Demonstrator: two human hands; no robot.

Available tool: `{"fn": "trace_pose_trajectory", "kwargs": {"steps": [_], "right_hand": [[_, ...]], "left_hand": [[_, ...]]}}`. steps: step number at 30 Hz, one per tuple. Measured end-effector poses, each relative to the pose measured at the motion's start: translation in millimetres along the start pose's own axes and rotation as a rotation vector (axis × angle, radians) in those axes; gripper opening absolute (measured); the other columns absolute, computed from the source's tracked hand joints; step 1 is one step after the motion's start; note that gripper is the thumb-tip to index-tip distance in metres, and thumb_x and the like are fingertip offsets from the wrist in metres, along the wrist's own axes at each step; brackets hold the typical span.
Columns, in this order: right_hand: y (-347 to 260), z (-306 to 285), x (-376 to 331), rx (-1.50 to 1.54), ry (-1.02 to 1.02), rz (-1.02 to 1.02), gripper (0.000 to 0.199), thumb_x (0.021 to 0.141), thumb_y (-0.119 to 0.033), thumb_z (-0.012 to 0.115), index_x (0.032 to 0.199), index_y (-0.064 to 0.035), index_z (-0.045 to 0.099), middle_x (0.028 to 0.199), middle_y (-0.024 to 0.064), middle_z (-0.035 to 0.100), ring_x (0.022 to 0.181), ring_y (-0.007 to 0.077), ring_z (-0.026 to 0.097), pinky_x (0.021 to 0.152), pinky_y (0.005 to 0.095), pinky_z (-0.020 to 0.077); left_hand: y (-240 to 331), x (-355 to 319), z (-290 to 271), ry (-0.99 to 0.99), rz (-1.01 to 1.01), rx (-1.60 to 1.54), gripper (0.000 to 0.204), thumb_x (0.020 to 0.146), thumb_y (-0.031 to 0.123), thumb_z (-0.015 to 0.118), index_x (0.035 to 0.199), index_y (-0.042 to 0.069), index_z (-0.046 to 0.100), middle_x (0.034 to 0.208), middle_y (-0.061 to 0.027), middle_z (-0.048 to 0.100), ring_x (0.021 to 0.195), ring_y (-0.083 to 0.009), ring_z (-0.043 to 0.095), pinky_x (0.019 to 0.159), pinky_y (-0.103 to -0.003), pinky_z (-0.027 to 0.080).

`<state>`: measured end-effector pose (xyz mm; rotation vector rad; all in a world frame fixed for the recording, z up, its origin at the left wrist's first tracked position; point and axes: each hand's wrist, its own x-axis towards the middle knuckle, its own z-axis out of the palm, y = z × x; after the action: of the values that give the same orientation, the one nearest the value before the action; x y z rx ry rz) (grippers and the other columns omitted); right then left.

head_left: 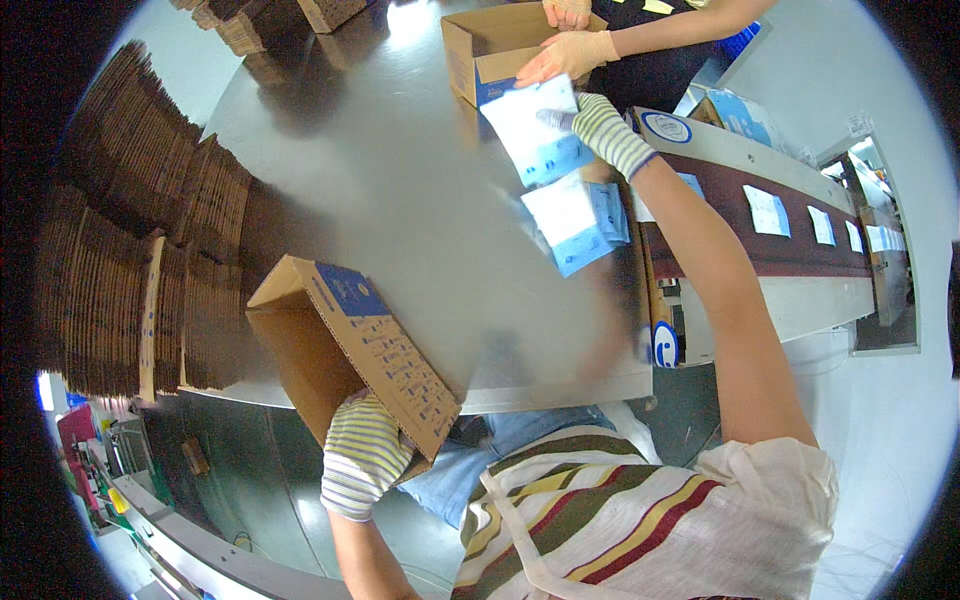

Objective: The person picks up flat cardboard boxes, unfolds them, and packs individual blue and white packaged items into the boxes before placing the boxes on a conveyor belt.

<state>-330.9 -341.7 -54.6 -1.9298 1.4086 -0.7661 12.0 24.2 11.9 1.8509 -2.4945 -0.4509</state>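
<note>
At the steel table [400,200] | left hand [362,452] grip closed on open carton [350,345] | right hand [605,128] grip closed on white-blue pouch [537,130]

A shiny steel table [380,190] is flanked by stacked flat cartons [130,250] at left and a conveyor [790,250] at right.

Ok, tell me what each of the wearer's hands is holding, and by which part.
Left hand grips the open cardboard box at its lower corner. Right hand holds a white-and-blue pouch by its right edge.
</note>
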Motion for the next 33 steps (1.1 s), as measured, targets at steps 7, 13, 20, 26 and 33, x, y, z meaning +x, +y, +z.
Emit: {"fn": "trace_pose_trajectory", "kwargs": {"steps": [7,13,20,26,33], "right_hand": [[10.4,-33.8,8.0,-0.133,0.206,0.099,0.049,0.085,-0.046,0.060,0.111,-0.0050,0.063,0.102,0.0127,0.067,0.093,0.0241,0.062,0.084,0.0341,0.0479],[46.2,-63.8,-10.9,-0.812,0.120,-0.447,0.027,0.089,-0.019,0.050,0.106,-0.0013,0.063,0.090,0.0102,0.066,0.080,0.0254,0.061,0.074,0.0341,0.0497],[-24.6,-44.8,-51.4,-0.940,-0.702,-0.293,0.050,0.068,-0.029,0.074,0.104,0.0022,0.058,0.093,0.0147,0.064,0.085,0.0265,0.063,0.072,0.0353,0.0492],[0.4,6.2,-60.4,-0.385,-0.716,0.081,0.085,0.051,-0.022,0.088,0.122,0.0032,0.048,0.108,0.0171,0.062,0.098,0.0268,0.060,0.086,0.0359,0.0479],[-78.0,62.2,-136.9,-0.639,-0.734,-0.017,0.086,0.054,-0.051,0.082,0.109,0.0082,0.053,0.109,0.0287,0.058,0.101,0.0384,0.058,0.091,0.0395,0.0456]], "left_hand": [[-2.4,-2.2,4.3,0.038,0.011,-0.061,0.035,0.065,0.030,0.064,0.089,0.005,0.066,0.091,-0.0148,0.064,0.096,-0.0341,0.057,0.090,-0.043,0.043],[-2.0,-3.2,2.2,0.029,-0.009,-0.060,0.038,0.067,0.030,0.064,0.093,0.004,0.066,0.096,-0.0153,0.064,0.100,-0.0342,0.057,0.094,-0.043,0.042],[3.7,4.0,-7.6,-0.124,-0.084,-0.037,0.042,0.067,0.030,0.065,0.099,0.002,0.064,0.101,-0.0187,0.062,0.103,-0.0358,0.055,0.093,-0.044,0.042],[10.3,2.1,-15.3,-0.089,-0.112,-0.016,0.037,0.067,0.028,0.065,0.093,0.002,0.066,0.096,-0.0190,0.063,0.097,-0.0351,0.058,0.088,-0.043,0.045],[3.6,2.3,-10.8,-0.052,-0.059,-0.043,0.039,0.069,0.030,0.063,0.094,0.001,0.066,0.096,-0.0209,0.063,0.096,-0.0362,0.058,0.089,-0.042,0.045]]}}
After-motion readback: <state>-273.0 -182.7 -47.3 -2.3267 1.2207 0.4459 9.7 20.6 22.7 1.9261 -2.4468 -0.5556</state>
